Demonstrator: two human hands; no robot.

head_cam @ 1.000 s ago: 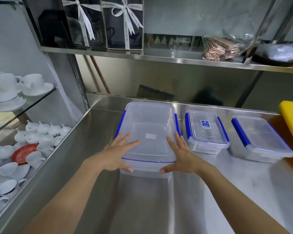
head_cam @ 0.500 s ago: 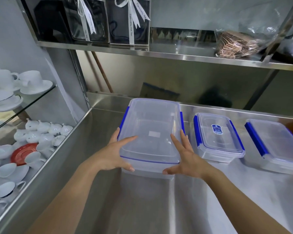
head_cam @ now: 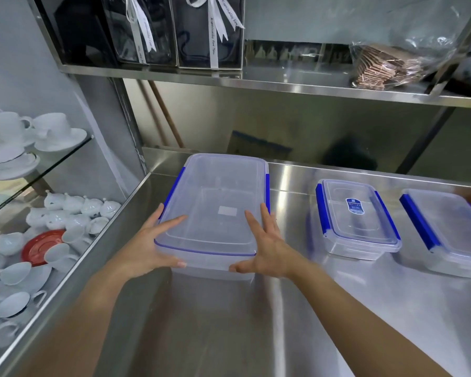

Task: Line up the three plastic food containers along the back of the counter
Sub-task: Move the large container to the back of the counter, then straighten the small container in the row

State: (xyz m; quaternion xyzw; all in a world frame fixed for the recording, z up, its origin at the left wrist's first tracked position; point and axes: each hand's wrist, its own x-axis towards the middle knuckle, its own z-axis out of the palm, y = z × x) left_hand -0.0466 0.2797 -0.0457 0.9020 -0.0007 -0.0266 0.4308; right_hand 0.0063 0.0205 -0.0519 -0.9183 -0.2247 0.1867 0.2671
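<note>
Both hands, left hand and right hand, clasp the near corners of the large clear lidded plastic container with blue clips, fingers spread flat on its lid, probably to steer it squarely across the steel worktop; two smaller clear containers sit beyond the right fingers.

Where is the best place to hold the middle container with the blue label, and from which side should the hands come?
Probably by its two long sides, at the blue clips, one hand from the left and one from the right. The middle container is a lidded rectangle lying flat on the counter, with free gaps toward the large container and the right container.
</note>
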